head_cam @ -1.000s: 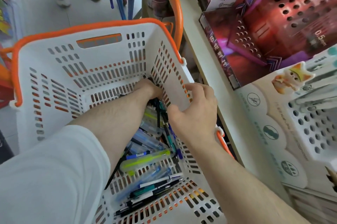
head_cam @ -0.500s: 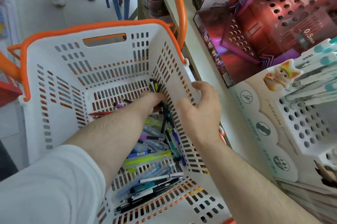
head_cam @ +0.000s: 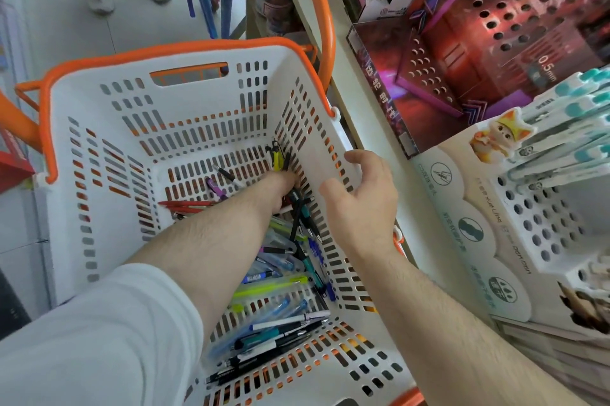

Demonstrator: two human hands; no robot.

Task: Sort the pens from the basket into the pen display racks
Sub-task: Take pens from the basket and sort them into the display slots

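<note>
Two hands work at our white slotted plastic basket (head_cam: 204, 128), rimmed in orange. Our left hand (head_cam: 284, 187) reaches its far right corner, gripping slim black and yellow pens (head_cam: 276, 158). Our right hand (head_cam: 363, 194) hovers over the right wall, fingers loosely spread, empty. Loose pens (head_cam: 274, 286) cover the floor. Perforated display racks (head_cam: 541, 217) stand on the shelf beside it.

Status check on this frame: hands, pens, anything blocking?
Left hand deep in basket, gripping a bunch of pens. Right hand open over the right rim, holding nothing. Pens heaped on basket floor; nothing blocks the white rack.
</note>
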